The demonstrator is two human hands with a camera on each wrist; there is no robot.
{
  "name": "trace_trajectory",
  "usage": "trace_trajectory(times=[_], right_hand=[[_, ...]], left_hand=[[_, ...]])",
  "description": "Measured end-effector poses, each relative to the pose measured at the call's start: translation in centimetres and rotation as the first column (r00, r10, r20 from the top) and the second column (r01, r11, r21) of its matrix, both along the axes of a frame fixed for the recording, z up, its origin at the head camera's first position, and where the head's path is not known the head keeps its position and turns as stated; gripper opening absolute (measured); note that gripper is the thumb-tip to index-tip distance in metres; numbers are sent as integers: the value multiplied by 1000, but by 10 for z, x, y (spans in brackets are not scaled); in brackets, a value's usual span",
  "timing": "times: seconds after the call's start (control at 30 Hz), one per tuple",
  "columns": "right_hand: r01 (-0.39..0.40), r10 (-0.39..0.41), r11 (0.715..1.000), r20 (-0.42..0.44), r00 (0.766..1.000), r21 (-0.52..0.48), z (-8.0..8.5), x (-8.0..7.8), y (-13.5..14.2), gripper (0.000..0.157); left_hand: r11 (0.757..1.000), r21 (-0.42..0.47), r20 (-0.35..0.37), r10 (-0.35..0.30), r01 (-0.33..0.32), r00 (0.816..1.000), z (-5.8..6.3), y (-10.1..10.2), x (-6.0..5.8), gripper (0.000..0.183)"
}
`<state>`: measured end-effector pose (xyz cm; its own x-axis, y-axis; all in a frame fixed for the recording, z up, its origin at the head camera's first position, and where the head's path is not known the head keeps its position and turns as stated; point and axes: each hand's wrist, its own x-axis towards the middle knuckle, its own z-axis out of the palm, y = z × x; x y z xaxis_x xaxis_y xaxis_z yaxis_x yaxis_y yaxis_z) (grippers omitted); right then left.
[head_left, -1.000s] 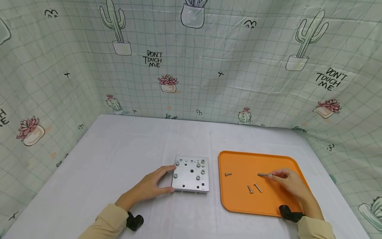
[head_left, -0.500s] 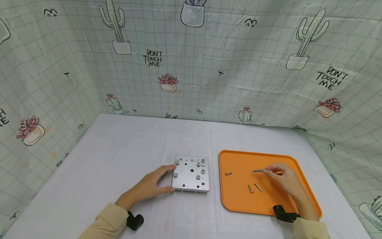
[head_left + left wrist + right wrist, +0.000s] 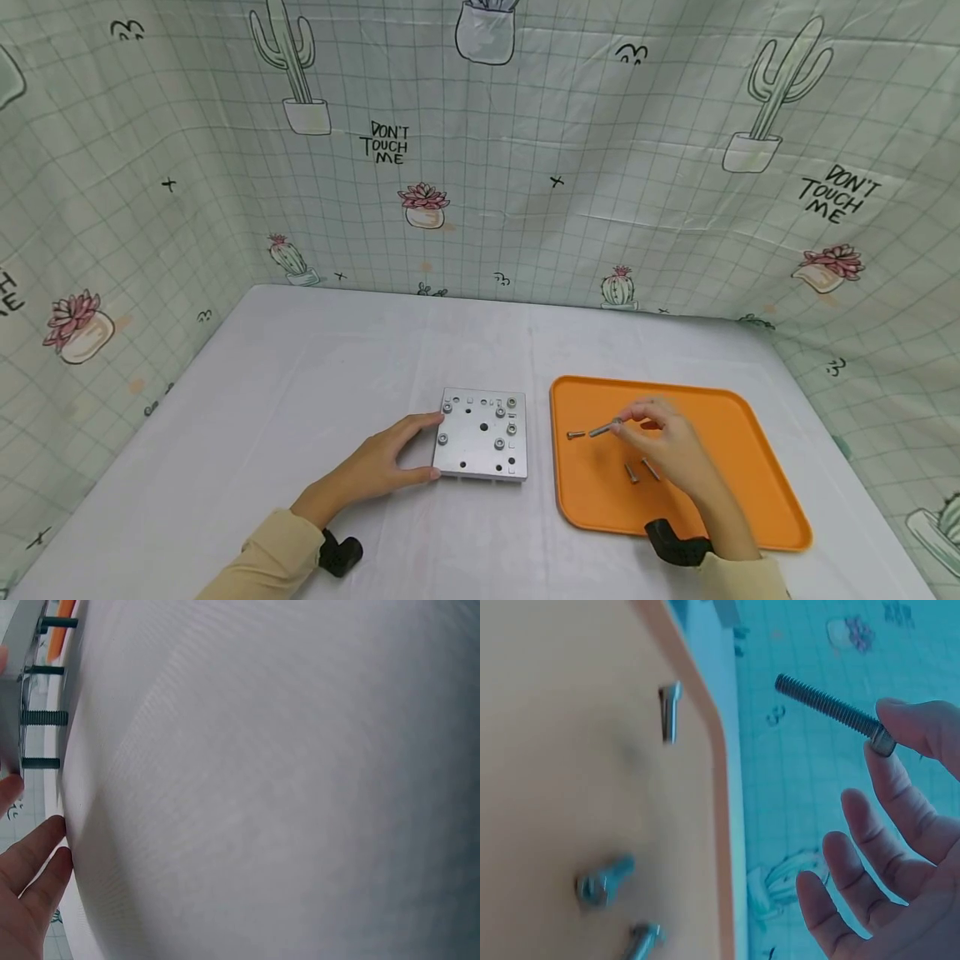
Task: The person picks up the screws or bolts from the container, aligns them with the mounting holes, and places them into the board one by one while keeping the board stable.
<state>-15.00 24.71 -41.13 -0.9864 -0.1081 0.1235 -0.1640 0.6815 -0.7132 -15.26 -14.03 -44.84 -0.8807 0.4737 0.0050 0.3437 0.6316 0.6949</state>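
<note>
A silver metal plate (image 3: 468, 446) with holes and several socket-head screws stands raised on the white table in the head view. My left hand (image 3: 382, 464) touches its left side with thumb and forefinger, the other fingers extended below in the left wrist view. Threaded screw ends (image 3: 46, 718) stick out beneath the plate. My right hand (image 3: 671, 442) pinches a long socket-head screw (image 3: 829, 707) by its head between thumb and forefinger, shank pointing left. It hovers over the orange tray (image 3: 738, 500), near a short screw (image 3: 575, 435) lying there.
Two more screws lie in the tray's middle, one a shorter screw (image 3: 632, 473) and the other a longer screw (image 3: 651, 469). The tray has a raised rim. A patterned cloth (image 3: 487, 167) hangs behind the table (image 3: 337, 350) and at both sides.
My right hand has moved left across the tray with the long screw, whose tip now tilts down toward the left. My left hand and the plate have stayed in place.
</note>
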Motion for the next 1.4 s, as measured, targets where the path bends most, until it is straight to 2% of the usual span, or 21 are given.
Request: trace_trajectory(times=[0.3, 0.67, 0.83, 1.0, 1.4], right_hand=[[-109, 104, 992, -73, 992, -68, 4, 3, -43, 12], [-164, 151, 980, -115, 982, -116, -5, 4, -83, 14], [-185, 171, 974, -107, 979, -129, -7, 4, -94, 14], [-197, 187, 975, -105, 977, -100, -7, 4, -101, 13], [-207, 199, 976, -107, 974, -71, -11, 3, -103, 12]], left_hand=[[1000, 3, -4, 1, -1, 1000, 0, 0, 0, 68], [1000, 3, 0, 4, -4, 1000, 0, -1, 0, 69], [1000, 2, -6, -2, 2, 1000, -1, -1, -1, 69], [1000, 1, -8, -1, 1, 1000, -2, 0, -1, 69], [1000, 0, 1, 2, -2, 1000, -2, -1, -1, 69]])
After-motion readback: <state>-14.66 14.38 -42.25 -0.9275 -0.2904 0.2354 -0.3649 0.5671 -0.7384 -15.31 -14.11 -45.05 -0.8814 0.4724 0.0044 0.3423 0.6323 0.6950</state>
